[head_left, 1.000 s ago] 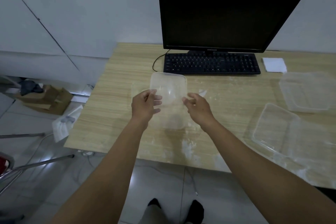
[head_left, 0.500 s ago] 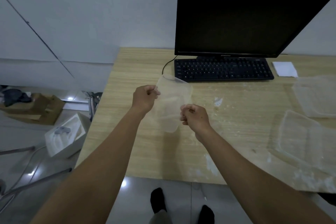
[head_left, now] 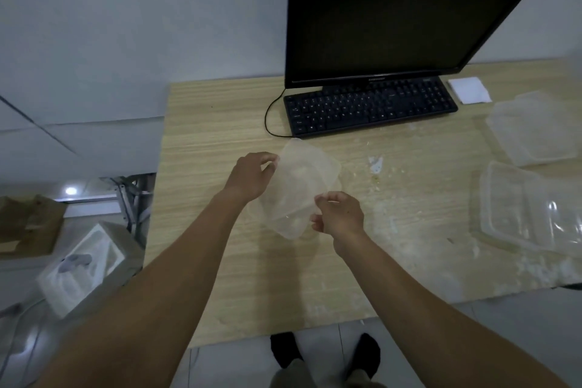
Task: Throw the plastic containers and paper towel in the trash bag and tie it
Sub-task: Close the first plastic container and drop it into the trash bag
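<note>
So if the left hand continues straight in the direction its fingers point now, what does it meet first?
The left hand points right and slightly away, and already touches the clear plastic container it holds. Beyond that, probably bare desk with crumbs; depth is unclear, and the keyboard seems to lie farther back.

You stand at a pale wood-grain desk (head_left: pixel 204 142) set against a plain grey-white wall (head_left: pixel 126 25). A large black monitor (head_left: pixel 409 9) and black keyboard (head_left: pixel 368 109) sit at its back. Glossy grey floor tiles (head_left: pixel 94 189) reflect one light spot; a brown cardboard box (head_left: pixel 28 224) lies there.
</note>
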